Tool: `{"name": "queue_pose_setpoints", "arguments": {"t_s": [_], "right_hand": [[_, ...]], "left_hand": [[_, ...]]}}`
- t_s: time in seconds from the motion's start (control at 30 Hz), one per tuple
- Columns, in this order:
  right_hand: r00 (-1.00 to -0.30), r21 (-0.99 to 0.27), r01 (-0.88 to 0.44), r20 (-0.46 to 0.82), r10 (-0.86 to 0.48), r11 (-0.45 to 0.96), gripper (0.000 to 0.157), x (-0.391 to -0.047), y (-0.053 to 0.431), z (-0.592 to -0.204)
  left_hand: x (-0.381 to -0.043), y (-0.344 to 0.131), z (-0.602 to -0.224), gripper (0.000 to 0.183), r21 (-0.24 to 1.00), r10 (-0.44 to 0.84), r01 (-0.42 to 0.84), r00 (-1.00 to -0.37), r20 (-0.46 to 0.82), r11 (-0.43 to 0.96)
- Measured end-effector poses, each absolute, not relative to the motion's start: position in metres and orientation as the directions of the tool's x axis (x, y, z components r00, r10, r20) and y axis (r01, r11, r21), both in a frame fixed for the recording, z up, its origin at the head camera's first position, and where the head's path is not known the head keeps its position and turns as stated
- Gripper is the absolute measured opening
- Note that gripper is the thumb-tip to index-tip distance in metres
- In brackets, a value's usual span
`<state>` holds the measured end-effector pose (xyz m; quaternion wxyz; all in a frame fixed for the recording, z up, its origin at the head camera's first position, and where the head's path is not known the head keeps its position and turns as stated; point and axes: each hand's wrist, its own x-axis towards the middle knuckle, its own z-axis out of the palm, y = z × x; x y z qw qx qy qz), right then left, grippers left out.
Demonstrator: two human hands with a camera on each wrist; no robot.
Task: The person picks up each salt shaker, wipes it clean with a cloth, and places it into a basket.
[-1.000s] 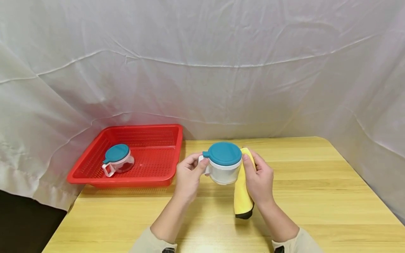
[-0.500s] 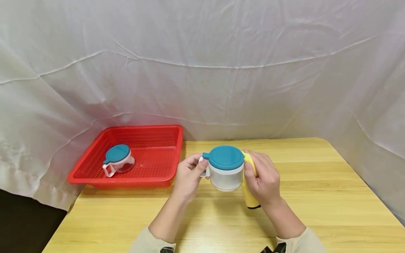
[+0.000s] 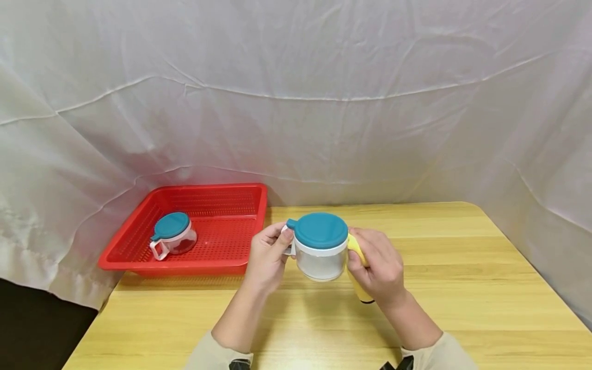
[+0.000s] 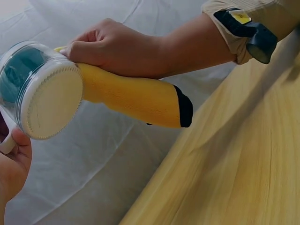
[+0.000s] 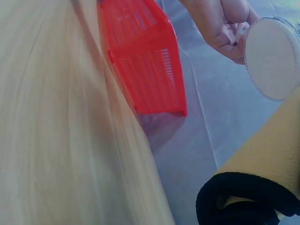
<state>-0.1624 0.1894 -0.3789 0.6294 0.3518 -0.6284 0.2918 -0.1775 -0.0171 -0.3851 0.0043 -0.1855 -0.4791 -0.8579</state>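
Note:
A clear jar (image 3: 320,263) with a teal lid and a white handle is held up above the table, upright in the head view. My left hand (image 3: 268,257) pinches its handle, thumb on top. On the other side, my right hand (image 3: 380,264) grips a folded yellow cloth (image 3: 361,288) with a black edge and presses it to the jar's side. In the left wrist view the cloth (image 4: 136,98) hangs below the right hand, and the jar's round base (image 4: 52,103) shows. The right fingers behind the jar are partly hidden.
At the left a red perforated basket (image 3: 226,266) stands on the wooden table (image 3: 462,288). Inside it lies a second jar (image 3: 182,240) with a teal lid and white handle, tilted. A pale curtain (image 3: 324,139) hangs behind and at both sides.
The right hand has turned over the cloth, its fingers now wrapped further round it and the jar's side. Jar and both hands first shifted slightly right and down, then back left.

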Motion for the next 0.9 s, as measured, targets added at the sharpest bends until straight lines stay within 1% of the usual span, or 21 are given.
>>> {"name": "queue_pose_setpoints", "arguments": {"t_s": [0.07,0.1,0.2,0.37,0.57,0.73,0.83,0.9], "right_hand": [[-0.001,0.038,-0.819,0.998,-0.067,0.573,0.035,-0.162,0.189,-0.382],[-0.034,0.005,-0.828,0.998,-0.059,0.561,0.035,-0.162,0.189,-0.385],[-0.168,-0.129,-0.844,0.985,-0.028,0.52,0.033,-0.16,0.192,-0.391],[-0.398,-0.359,-0.818,0.917,0.007,0.45,0.022,-0.156,0.198,-0.396],[-0.622,-0.571,-0.746,0.781,-0.052,0.343,0.028,-0.152,0.203,-0.39],[-0.775,-0.74,-0.627,0.623,-0.104,0.243,0.025,-0.148,0.203,-0.386],[-0.83,-0.808,-0.558,0.545,-0.117,0.189,0.025,-0.146,0.205,-0.383],[-0.849,-0.832,-0.528,0.514,-0.124,0.172,0.025,-0.145,0.206,-0.38]], "left_hand": [[-0.178,-0.018,-0.384,0.01,0.818,0.164,0.194,-0.93,0.33,-0.542],[-0.178,-0.018,-0.384,0.009,0.816,0.164,0.2,-0.927,0.336,-0.542],[-0.179,-0.019,-0.385,0.01,0.813,0.188,0.205,-0.915,0.357,-0.545],[-0.179,-0.02,-0.388,0.015,0.823,0.282,0.181,-0.881,0.379,-0.539],[-0.18,-0.022,-0.391,0.019,0.85,0.407,0.145,-0.829,0.384,-0.506],[-0.18,-0.022,-0.393,0.02,0.866,0.51,0.109,-0.77,0.384,-0.488],[-0.18,-0.021,-0.394,0.019,0.859,0.535,0.099,-0.746,0.398,-0.502],[-0.18,-0.021,-0.395,0.019,0.849,0.536,0.102,-0.735,0.415,-0.518]]}}
